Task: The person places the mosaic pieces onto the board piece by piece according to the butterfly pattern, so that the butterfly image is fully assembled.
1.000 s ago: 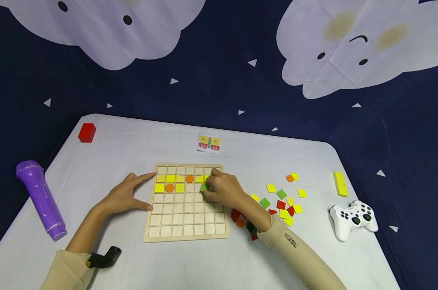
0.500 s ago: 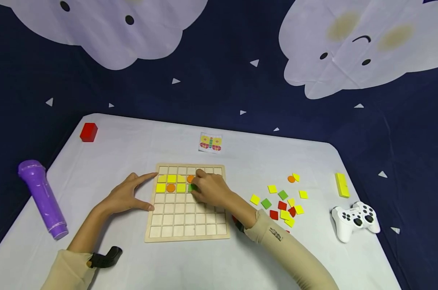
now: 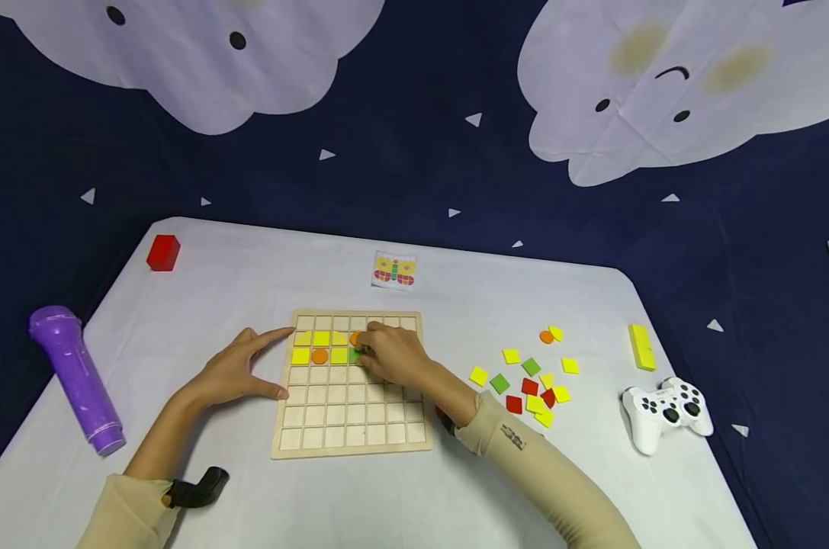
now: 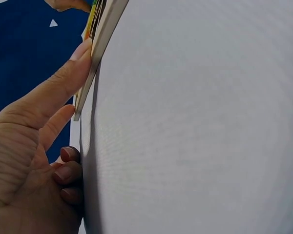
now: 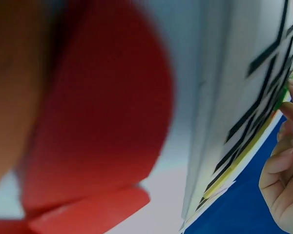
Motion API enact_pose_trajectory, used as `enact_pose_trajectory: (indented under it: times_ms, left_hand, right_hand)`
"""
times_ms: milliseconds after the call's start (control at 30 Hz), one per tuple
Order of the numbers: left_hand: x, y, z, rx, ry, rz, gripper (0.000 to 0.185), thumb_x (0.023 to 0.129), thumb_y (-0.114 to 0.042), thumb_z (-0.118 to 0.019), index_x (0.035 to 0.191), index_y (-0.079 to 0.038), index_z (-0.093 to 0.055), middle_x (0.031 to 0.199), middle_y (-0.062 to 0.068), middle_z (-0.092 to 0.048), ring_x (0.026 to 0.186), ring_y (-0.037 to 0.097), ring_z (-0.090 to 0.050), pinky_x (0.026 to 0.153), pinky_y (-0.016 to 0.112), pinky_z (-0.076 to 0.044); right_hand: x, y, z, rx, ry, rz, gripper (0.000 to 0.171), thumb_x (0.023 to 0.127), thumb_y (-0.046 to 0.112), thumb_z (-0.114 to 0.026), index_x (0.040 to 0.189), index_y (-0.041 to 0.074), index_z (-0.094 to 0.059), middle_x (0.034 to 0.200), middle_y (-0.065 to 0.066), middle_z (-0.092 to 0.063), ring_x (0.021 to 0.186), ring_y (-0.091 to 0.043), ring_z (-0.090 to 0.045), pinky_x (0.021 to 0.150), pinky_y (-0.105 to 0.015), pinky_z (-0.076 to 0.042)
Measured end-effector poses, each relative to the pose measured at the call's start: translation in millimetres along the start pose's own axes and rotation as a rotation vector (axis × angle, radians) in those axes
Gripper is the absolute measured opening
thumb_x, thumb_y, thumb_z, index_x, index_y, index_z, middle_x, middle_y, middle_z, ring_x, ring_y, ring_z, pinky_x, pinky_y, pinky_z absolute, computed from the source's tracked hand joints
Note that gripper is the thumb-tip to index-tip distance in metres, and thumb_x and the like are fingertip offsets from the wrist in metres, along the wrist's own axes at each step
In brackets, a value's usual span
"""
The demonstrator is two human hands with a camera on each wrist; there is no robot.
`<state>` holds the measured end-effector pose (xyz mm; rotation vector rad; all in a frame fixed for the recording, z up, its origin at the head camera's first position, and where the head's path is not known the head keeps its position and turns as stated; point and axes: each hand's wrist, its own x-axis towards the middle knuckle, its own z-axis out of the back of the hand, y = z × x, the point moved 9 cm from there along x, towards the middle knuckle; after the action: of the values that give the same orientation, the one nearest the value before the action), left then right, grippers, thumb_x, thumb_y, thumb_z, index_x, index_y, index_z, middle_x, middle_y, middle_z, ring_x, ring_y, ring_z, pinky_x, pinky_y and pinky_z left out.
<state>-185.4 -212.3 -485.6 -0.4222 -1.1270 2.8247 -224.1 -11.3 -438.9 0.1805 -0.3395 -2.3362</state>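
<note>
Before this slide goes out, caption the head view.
Left hand against a wooden grid board, right hand pinching a green tile.

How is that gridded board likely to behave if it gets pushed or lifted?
The gridded board looks stiff: its edge runs straight in the left wrist view. Lying flat and broad, it would probably slide on the white cloth rather than tip. Lifted at a slant, it might spill the yellow tiles, which seem merely set in its cells.

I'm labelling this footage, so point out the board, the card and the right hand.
Board (image 3: 355, 394): head view, bare middle square.
Card (image 3: 395, 271): head view, printed middle.
Right hand (image 3: 395, 355): head view, its back.
</note>
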Motion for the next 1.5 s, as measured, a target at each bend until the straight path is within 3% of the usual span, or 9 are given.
enact_pose_trajectory:
  times_ms: [200, 333, 667, 867, 1033, 1200, 1500]
  left_hand:
    - [0.4, 4.6, -4.2, -0.010, 0.010, 0.013, 0.107, 0.059, -0.044, -0.092, 0.151, -0.021, -0.042, 0.096, 0.010, -0.040, 0.081, 0.023, -0.041, 0.065, 0.035, -0.033]
    - [-0.2, 6.7, -4.3, -0.010, 0.009, 0.017, 0.107, 0.059, -0.045, -0.092, 0.151, -0.021, -0.042, 0.096, 0.010, -0.041, 0.081, 0.023, -0.041, 0.065, 0.034, -0.033]
    - [-1.4, 7.5, -0.6, 0.000, 0.007, 0.016, 0.108, 0.059, -0.046, -0.092, 0.151, -0.021, -0.042, 0.096, 0.011, -0.041, 0.081, 0.023, -0.041, 0.065, 0.034, -0.033]
    - [-1.0, 7.0, 0.7, 0.011, 0.004, 0.018, 0.108, 0.059, -0.047, -0.092, 0.151, -0.021, -0.042, 0.096, 0.011, -0.041, 0.081, 0.023, -0.042, 0.065, 0.034, -0.034]
    - [0.1, 4.1, 0.8, 0.012, 0.005, 0.015, 0.108, 0.059, -0.047, -0.092, 0.151, -0.021, -0.042, 0.096, 0.011, -0.041, 0.080, 0.023, -0.042, 0.064, 0.034, -0.034]
    - [-0.6, 2.1, 0.6, 0.005, 0.004, 0.013, 0.107, 0.059, -0.045, -0.092, 0.151, -0.021, -0.042, 0.096, 0.011, -0.041, 0.080, 0.023, -0.041, 0.064, 0.035, -0.033]
    - [0.0, -0.1, -0.7, 0.004, 0.008, 0.019, 0.108, 0.059, -0.044, -0.092, 0.151, -0.020, -0.042, 0.096, 0.011, -0.041, 0.080, 0.023, -0.041, 0.064, 0.035, -0.033]
  right_hand:
    - [-7, -2, 4, -0.024, 0.021, -0.019, 0.032, 0.091, 0.030, -0.073, 0.118, 0.012, -0.073, 0.099, -0.003, -0.062, 0.068, -0.009, -0.054, 0.058, -0.020, -0.043]
    - [-22, -14, 16, -0.002, -0.019, -0.044, 0.030, 0.090, 0.026, -0.073, 0.115, 0.010, -0.073, 0.098, -0.005, -0.063, 0.066, -0.011, -0.055, 0.059, -0.024, -0.045]
    - [-82, -68, 39, -0.015, -0.113, -0.184, 0.026, 0.085, 0.021, -0.079, 0.105, 0.006, -0.075, 0.087, -0.003, -0.060, 0.069, -0.010, -0.054, 0.061, -0.026, -0.048]
    - [-121, -98, 42, -0.029, -0.149, -0.297, 0.026, 0.081, 0.019, -0.081, 0.102, 0.005, -0.075, 0.085, -0.003, -0.057, 0.065, -0.011, -0.051, 0.059, -0.027, -0.046]
    - [-144, -112, 42, -0.062, -0.204, -0.338, 0.027, 0.077, 0.019, -0.084, 0.099, 0.004, -0.076, 0.084, -0.004, -0.056, 0.064, -0.013, -0.051, 0.058, -0.028, -0.044]
    - [-154, -119, 39, -0.068, -0.229, -0.355, 0.024, 0.077, 0.018, -0.084, 0.094, 0.003, -0.076, 0.084, -0.004, -0.057, 0.066, -0.014, -0.053, 0.060, -0.030, -0.044]
    - [-150, -124, 38, -0.017, -0.218, -0.343, 0.023, 0.076, 0.020, -0.083, 0.090, 0.002, -0.075, 0.080, -0.002, -0.055, 0.062, -0.012, -0.049, 0.059, -0.028, -0.042]
